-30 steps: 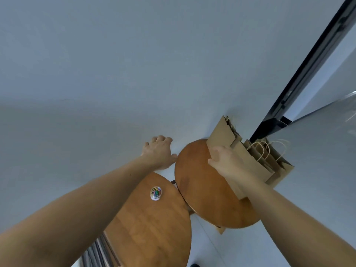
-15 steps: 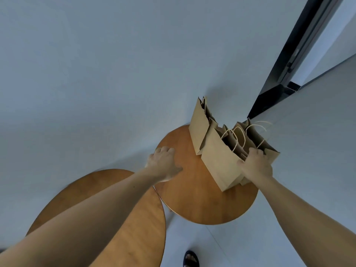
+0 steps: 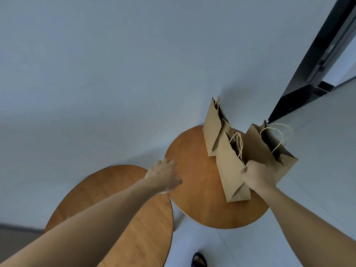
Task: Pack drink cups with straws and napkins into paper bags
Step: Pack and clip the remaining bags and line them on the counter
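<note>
Packing has barely begun, I judge: three paper bags point(image 3: 230, 170) stand with tops open on the right part of the round table point(image 3: 194, 199), and no cups, straws or napkins show anywhere (whether anything sits inside the bags is hidden). The right hand point(image 3: 258, 177) is clenched on the bags' top edges, where the near one meets the right one. The left hand point(image 3: 163, 176) curls its fingers over the table's rim. The bags are plain brown, with no readable print or label.
</note>
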A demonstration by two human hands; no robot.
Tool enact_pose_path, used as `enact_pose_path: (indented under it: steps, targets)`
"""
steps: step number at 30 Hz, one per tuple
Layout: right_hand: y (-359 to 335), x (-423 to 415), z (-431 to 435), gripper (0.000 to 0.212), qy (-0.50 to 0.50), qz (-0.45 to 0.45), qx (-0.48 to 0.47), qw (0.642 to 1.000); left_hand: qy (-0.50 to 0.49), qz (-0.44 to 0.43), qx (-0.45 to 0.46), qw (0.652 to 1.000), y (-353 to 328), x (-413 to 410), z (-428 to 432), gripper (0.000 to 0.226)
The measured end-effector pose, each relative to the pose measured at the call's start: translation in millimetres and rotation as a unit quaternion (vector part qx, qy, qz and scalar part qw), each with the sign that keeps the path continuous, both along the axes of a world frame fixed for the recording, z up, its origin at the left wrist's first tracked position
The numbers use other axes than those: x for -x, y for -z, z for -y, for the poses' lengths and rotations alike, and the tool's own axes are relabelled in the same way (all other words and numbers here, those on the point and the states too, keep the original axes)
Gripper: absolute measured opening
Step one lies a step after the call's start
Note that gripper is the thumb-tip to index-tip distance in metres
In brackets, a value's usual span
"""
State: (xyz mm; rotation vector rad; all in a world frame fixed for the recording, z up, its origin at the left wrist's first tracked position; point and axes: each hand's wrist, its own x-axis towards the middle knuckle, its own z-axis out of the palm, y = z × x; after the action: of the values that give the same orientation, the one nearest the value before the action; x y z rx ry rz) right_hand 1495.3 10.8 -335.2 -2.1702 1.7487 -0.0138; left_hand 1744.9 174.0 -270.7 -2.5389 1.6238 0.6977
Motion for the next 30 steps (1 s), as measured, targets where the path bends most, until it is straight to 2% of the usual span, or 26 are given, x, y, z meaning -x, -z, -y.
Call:
enact_pose_path:
  steps: [4, 9, 15, 23, 30]
  targets:
    - [-21, -36, -29, 0.020, -0.073, 0.024, 0.019, 0.997, -0.023, -0.020, 0.009, 0.999, -1, -11, -17, 0.061]
    - [-57, -106, -78, 0.030, -0.165, 0.044, 0.085, 0.982, -0.077, -0.038, 0.023, 0.996, -5, -46, -60, 0.060]
    - [-77, -187, -154, 0.020, -0.262, 0.086, 0.108, 0.955, -0.155, -0.051, 0.043, 0.986, -10, -109, -139, 0.055]
    - [-49, -264, -253, 0.019, -0.307, 0.140, 0.056, 0.940, -0.237, -0.067, 0.065, 0.967, 8, -165, -236, 0.058]
    - [6, -281, -319, 0.028, -0.333, 0.106, 0.045, 0.936, -0.255, -0.115, 0.046, 0.959, 35, -172, -294, 0.053]
